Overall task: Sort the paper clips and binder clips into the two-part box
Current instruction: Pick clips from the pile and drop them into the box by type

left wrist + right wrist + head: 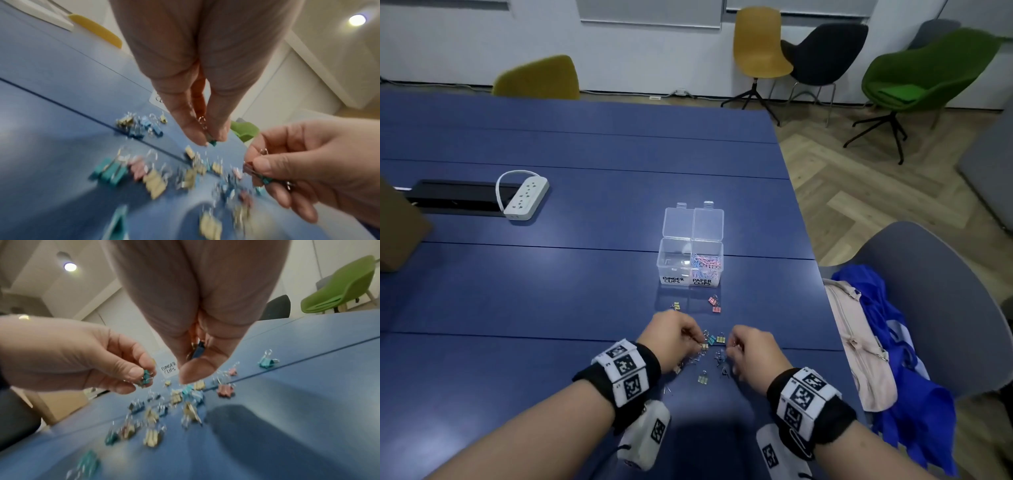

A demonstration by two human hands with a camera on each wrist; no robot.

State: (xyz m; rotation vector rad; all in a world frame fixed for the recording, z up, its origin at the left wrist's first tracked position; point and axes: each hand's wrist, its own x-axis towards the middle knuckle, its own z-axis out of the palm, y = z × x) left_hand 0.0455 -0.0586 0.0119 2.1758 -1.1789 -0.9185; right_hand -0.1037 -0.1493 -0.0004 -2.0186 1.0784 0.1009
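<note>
While both hands are hovering low over a scatter of binder clips (710, 346) on the blue table (551, 291), each is pinching a clip of its own. The left hand (674, 337) is curling its fingers, and in the left wrist view its thumb and forefinger are closing on a teal binder clip (211, 142) just above the tabletop. The right hand (755, 353) is likewise curling its fingers, gripping a dark blue binder clip (199, 349) between thumb and fingers in its own wrist view; the left wrist view is showing more clips, one of them teal, gathered in that same hand. Loose clips in teal, yellow, pink and blue are lying between and below the two hands, blurred in both wrist views, and two pink clips (714, 304) are sitting apart, nearer the box. Beyond the hands, the clear two-part box (690, 262) is standing with its twin lids tipped open toward the far side; its right compartment, labelled PAPER CLIPS, is holding a heap of pastel paper clips (706, 265), while whether any clip is lying in the left compartment, labelled BINDER CLIPS, I cannot tell. A white power strip (526, 198) is resting well to the left, and a grey chair (941, 308) beside the table is carrying a pink bag (859, 342) and blue cloth (914, 394).
</note>
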